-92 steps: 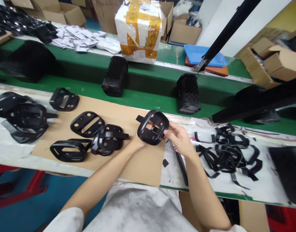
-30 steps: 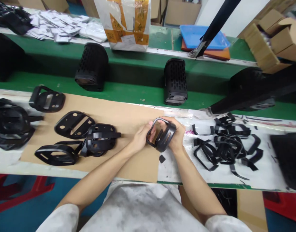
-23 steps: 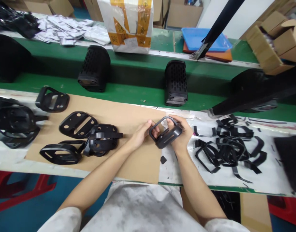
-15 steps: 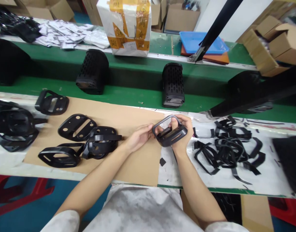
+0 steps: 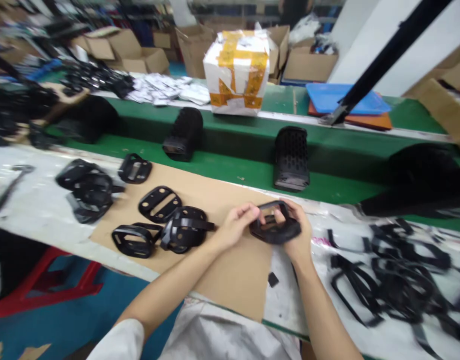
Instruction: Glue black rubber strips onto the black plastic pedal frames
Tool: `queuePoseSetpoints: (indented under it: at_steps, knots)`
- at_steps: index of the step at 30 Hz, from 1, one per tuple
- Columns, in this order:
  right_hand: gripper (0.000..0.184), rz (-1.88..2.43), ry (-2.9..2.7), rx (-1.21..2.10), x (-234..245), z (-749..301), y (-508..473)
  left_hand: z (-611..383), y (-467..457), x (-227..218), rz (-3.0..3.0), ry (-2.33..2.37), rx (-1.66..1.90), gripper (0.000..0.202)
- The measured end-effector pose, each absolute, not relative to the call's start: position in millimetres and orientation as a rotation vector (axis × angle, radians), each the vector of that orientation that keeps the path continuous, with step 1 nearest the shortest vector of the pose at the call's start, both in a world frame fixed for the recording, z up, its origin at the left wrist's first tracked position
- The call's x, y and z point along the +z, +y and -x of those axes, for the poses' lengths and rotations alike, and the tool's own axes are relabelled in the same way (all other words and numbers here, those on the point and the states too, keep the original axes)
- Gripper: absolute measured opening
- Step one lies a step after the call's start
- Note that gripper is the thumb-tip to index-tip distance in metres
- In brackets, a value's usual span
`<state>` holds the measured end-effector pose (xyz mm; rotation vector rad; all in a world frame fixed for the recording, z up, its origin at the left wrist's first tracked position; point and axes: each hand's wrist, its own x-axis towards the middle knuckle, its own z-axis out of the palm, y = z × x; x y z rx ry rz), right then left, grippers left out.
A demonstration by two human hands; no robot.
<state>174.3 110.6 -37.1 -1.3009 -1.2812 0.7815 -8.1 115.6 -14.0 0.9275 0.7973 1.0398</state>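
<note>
A black plastic frame (image 5: 275,236), a rounded loop with a slotted plate, is held tilted above the cardboard sheet. My right hand (image 5: 298,227) wraps around its right side, with fingertips showing through the opening. At its left edge, my left hand (image 5: 242,222) pinches the rim between thumb and fingers. Similar black parts lie to the left: a flat slotted plate (image 5: 160,204), a looped frame (image 5: 134,240) and a frame with a strap (image 5: 186,227). To the right is a tangled pile of black strips (image 5: 402,280), blurred.
The cardboard sheet (image 5: 230,295) covers part of the white worktop. A small black scrap (image 5: 273,279) lies near its right edge. Black perforated housings (image 5: 292,159) stand along the green ledge behind. A taped white box (image 5: 237,75) and a blue tray (image 5: 346,98) sit higher up.
The view has swung left, so everything appears further right and lower. My left fingers have closed onto the frame's left rim. The frame has tipped slightly in my hands.
</note>
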Motion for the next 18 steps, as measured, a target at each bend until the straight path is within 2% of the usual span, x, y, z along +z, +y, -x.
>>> queuePoseSetpoints:
  at_steps: [4, 7, 10, 14, 18]
  knots:
    - [0.050, 1.239, -1.490, 0.940, -42, -186, 114, 22, 103, 26, -1.152, 0.781, 1.052, 0.052]
    - [0.041, 1.204, -1.724, 0.930, -47, -193, 118, 46, 92, 61, -1.309, 0.813, 1.205, 0.047]
    - [0.034, 1.245, -1.797, 0.839, -52, -195, 122, 91, 79, 84, -1.394, 1.044, 1.442, 0.051]
    - [0.036, 1.312, -1.768, 0.837, -60, -197, 125, 184, 64, 83, -1.310, 1.660, 1.902, 0.053]
    - [0.040, 1.382, -1.711, 0.850, -65, -197, 128, 303, 50, 59, -0.998, 2.219, 2.262, 0.034]
